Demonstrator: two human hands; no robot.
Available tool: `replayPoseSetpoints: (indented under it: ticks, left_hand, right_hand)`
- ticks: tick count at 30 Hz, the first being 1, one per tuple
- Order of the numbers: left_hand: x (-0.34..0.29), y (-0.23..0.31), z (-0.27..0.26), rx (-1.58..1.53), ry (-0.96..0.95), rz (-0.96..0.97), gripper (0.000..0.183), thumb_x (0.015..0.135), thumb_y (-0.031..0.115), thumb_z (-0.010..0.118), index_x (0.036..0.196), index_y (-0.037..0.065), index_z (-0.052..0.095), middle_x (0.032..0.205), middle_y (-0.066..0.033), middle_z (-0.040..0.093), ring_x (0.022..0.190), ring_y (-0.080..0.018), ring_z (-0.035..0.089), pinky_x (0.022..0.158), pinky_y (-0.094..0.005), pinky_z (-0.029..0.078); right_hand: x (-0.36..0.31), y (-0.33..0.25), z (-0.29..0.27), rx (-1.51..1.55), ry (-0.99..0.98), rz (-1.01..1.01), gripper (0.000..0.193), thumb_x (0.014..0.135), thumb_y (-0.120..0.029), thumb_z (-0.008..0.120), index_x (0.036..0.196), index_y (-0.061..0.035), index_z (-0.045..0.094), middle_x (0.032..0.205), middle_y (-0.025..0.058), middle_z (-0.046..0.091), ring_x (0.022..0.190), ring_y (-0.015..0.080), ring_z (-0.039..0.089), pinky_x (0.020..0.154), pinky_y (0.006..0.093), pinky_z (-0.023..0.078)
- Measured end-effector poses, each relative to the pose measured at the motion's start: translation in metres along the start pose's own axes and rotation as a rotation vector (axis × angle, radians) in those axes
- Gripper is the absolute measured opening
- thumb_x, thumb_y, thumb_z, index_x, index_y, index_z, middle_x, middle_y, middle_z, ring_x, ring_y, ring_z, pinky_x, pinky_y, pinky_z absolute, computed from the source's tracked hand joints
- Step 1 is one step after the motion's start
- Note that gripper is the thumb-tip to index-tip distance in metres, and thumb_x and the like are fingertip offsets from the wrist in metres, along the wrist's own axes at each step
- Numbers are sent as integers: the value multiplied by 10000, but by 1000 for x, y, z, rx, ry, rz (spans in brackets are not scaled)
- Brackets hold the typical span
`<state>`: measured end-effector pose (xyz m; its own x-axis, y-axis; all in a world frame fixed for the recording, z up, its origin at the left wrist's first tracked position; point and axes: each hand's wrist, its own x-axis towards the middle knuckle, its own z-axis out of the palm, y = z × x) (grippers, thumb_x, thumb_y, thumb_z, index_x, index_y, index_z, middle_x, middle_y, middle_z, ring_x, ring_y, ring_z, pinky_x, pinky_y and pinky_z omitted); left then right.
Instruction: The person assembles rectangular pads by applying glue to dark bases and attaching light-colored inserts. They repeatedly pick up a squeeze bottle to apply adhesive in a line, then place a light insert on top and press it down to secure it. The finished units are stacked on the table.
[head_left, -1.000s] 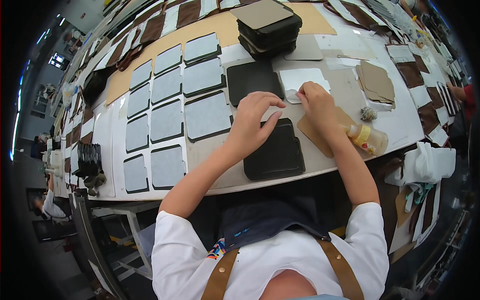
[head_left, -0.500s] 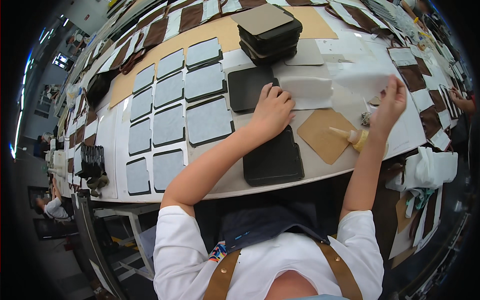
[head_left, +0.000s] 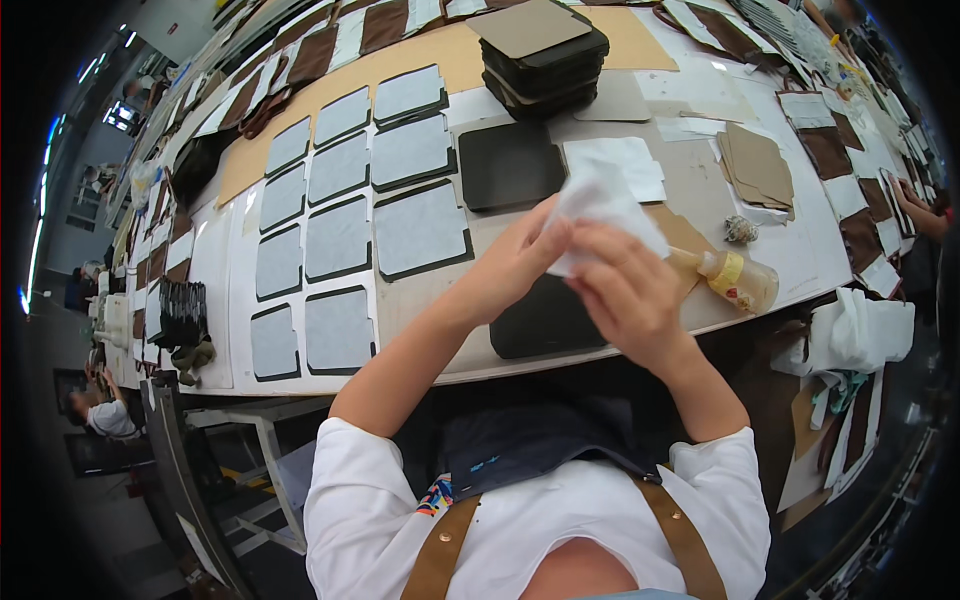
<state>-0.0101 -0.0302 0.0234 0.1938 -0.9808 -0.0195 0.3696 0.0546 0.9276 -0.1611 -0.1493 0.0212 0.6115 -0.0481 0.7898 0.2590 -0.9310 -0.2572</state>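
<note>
Both my hands are raised over the near part of the table, with a thin white sheet (head_left: pixel 606 215) between them, blurred by motion. My left hand (head_left: pixel 532 245) pinches the sheet's left edge. On its lower right side my right hand (head_left: pixel 632 290) has its fingers bent against the sheet, slightly smeared. Beyond them lies a black panel (head_left: pixel 510 165), with white sheets (head_left: pixel 618 165) to its right. Another black panel (head_left: pixel 545 325) sits below my hands, partly hidden. A tan card (head_left: pixel 680 226) is partly covered by my right hand and a glue bottle (head_left: pixel 740 280) lying beside it.
Rows of black panels topped with pale grey sheets (head_left: pixel 337 250) cover the left side. A tall stack of black panels (head_left: pixel 545 75) stands at the back. Brown cards (head_left: pixel 755 165) and a wiry ball (head_left: pixel 740 230) lie right. White bags (head_left: pixel 850 335) hang by the right edge.
My right hand has come from the far right to the middle, bringing a white sheet. My left hand has lifted off the black panel and taken hold of the sheet; brown cards at right are uncovered.
</note>
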Motion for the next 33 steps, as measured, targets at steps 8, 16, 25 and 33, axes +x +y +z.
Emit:
replayPoseSetpoints:
  ticks: [8, 16, 25, 33]
  left_hand:
    - [-57, -12, 7, 97, 383, -55, 525, 1089, 410, 521, 1399, -11, 568, 1316, -76, 633, 1228, -155, 567, 1072, -317, 423]
    - [-69, -20, 9, 79, 369, -20, 514, 1103, 403, 492, 1357, -27, 609, 1212, -57, 683, 1116, -108, 599, 973, -272, 466]
    - [-78, -42, 12, 237, 566, 26, 458, 1047, 197, 605, 1463, 21, 529, 749, 45, 524, 696, -44, 436, 625, -202, 371]
    - [-98, -59, 9, 1008, 554, 27, 522, 946, 109, 708, 1449, 68, 574, 683, -56, 531, 580, -141, 484, 579, -283, 427]
  right_hand:
    - [-22, -18, 8, 131, 10, 94, 331, 857, -153, 790, 1104, 22, 655, 1200, 164, 659, 1136, 312, 639, 945, 414, 530]
    - [-34, -16, 11, 847, 95, 980, 273, 971, -178, 726, 1139, 29, 666, 992, 34, 668, 915, 86, 593, 824, 258, 483]
    - [-58, -19, 15, 625, 49, 1135, 158, 977, -121, 711, 1010, 32, 691, 815, 5, 690, 686, 26, 535, 637, 203, 428]
    - [-68, -11, 26, 227, -87, 946, 139, 916, -148, 756, 940, -21, 705, 813, 18, 665, 773, 153, 471, 774, 315, 414]
